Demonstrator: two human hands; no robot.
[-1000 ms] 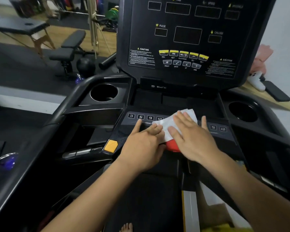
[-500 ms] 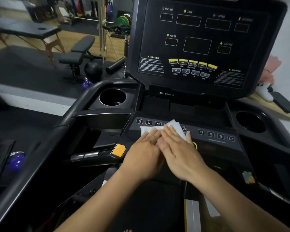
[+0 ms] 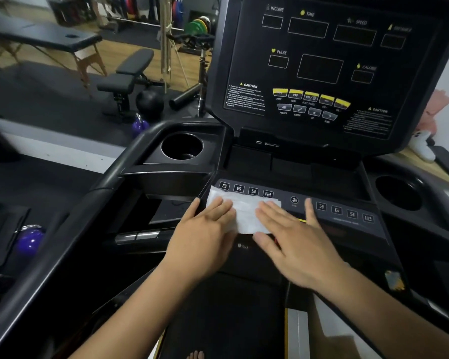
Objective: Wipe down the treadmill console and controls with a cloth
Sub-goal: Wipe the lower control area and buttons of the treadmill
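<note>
The black treadmill console (image 3: 319,71) stands upright with dark displays and yellow and grey buttons. Below it runs the control strip (image 3: 345,212) with number keys 3, 6, 9, 12 on each side and a fan key (image 3: 294,200) between them. A white cloth (image 3: 244,212) lies flat on the strip's left half, just under the left number keys. My left hand (image 3: 205,237) presses flat on the cloth's left end. My right hand (image 3: 293,242) presses flat on its right end, fingers spread, thumb near the right-hand 3 key.
Round cup holders sit at the left (image 3: 182,146) and right (image 3: 397,190) of the strip. A black handrail (image 3: 109,182) curves along the left. A purple kettlebell (image 3: 29,240), a weight bench (image 3: 130,73) and a massage table (image 3: 49,37) are beyond. A bare foot (image 3: 195,354) shows on the belt.
Both hands have slid the cloth leftward along the control strip, from its centre to under the left number keys. The hands now lie a little further apart.
</note>
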